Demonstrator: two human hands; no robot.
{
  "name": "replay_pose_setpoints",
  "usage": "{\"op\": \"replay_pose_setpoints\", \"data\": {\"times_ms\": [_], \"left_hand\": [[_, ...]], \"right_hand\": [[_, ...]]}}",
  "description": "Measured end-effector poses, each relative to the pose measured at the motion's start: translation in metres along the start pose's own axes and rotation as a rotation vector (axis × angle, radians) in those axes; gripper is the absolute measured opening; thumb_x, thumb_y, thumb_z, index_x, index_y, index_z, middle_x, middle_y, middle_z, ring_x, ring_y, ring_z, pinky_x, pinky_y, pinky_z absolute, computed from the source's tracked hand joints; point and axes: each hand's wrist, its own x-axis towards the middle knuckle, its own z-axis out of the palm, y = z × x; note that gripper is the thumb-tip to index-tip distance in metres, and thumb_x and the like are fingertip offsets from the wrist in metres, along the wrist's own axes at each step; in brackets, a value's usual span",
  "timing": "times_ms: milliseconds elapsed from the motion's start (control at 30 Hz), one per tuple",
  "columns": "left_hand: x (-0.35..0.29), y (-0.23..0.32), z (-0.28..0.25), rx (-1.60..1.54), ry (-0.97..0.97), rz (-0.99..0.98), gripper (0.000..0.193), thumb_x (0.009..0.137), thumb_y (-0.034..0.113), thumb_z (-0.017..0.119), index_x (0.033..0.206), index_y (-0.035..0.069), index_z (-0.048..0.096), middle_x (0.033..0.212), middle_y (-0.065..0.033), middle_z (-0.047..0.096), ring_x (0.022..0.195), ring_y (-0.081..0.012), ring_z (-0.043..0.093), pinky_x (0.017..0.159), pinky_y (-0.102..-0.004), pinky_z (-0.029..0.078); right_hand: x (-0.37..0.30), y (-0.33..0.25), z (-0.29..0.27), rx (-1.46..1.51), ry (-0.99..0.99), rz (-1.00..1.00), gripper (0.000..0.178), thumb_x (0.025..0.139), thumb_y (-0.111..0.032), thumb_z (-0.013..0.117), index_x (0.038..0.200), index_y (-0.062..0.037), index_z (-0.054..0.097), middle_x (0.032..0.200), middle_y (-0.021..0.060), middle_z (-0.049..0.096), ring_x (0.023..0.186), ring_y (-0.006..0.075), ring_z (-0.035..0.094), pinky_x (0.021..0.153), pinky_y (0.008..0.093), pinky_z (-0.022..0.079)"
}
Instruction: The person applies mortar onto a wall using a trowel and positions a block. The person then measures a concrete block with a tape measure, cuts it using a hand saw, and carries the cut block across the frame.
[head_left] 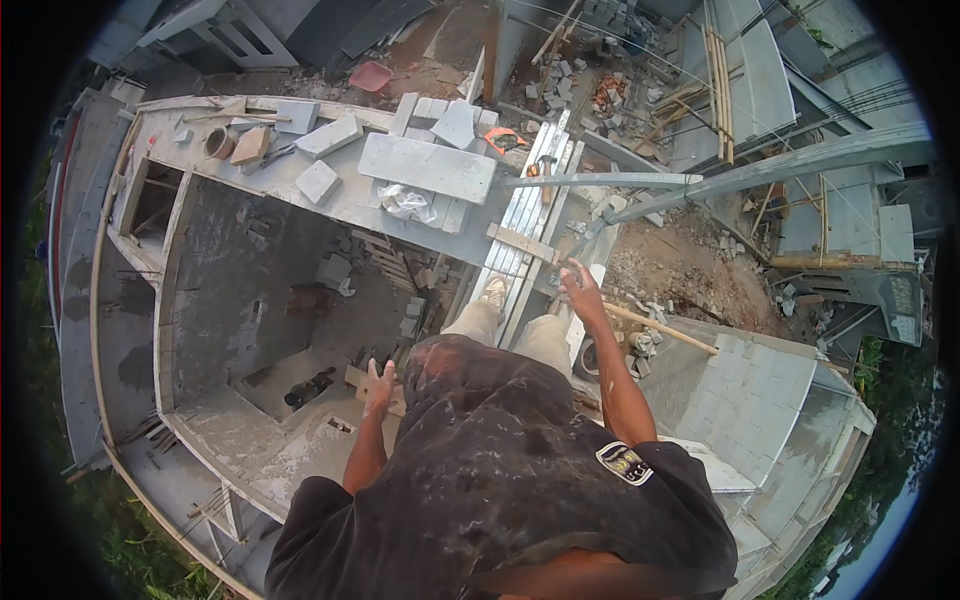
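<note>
My left hand (380,388) hangs out at my left side over the lower floor, its fingers apart and nothing in it. My right hand (580,288) is raised at my right with loosely bent, spread fingers, and I see nothing held in it. Just past its fingertips is the end of a short wooden board (523,243), which lies across several long silvery metal profiles (515,215). Whether the fingers touch the board is unclear. My shoe (494,291) stands on these profiles. Farther along them lies a hammer (546,178).
Pale blocks (425,165) and a crumpled plastic bag (407,203) sit on the ledge ahead, with a bucket (218,143) farther left. An open drop to a lower floor (255,290) lies left. A slanting metal beam (770,160) crosses at right, above rubble (680,270).
</note>
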Motion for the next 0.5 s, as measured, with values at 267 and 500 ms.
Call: {"op": "replay_pose_setpoints", "data": {"times_ms": [267,500], "left_hand": [[-0.018,0.109,0.053,-0.302,0.086,0.020,0.083,0.096,0.055,0.050,0.157,0.021,0.005,0.137,-0.0187,0.051,0.109,-0.0320,0.061,0.090,-0.0501,0.048],[-0.044,0.069,0.120,-0.670,0.388,-0.222,0.084,0.095,0.059,0.048,0.156,0.021,0.003,0.140,-0.0194,0.047,0.113,-0.0342,0.058,0.086,-0.0560,0.047]], "right_hand": [[0.125,-0.064,0.015,0.004,-0.176,0.164,0.067,0.094,-0.047,0.060,0.145,-0.0086,0.040,0.125,0.0142,0.058,0.098,0.0251,0.066,0.081,0.0367,0.054],[0.274,-0.109,0.034,-0.128,-0.396,0.324,0.066,0.093,-0.044,0.061,0.144,-0.0084,0.040,0.128,0.0153,0.056,0.098,0.0271,0.066,0.080,0.0420,0.054]]}}
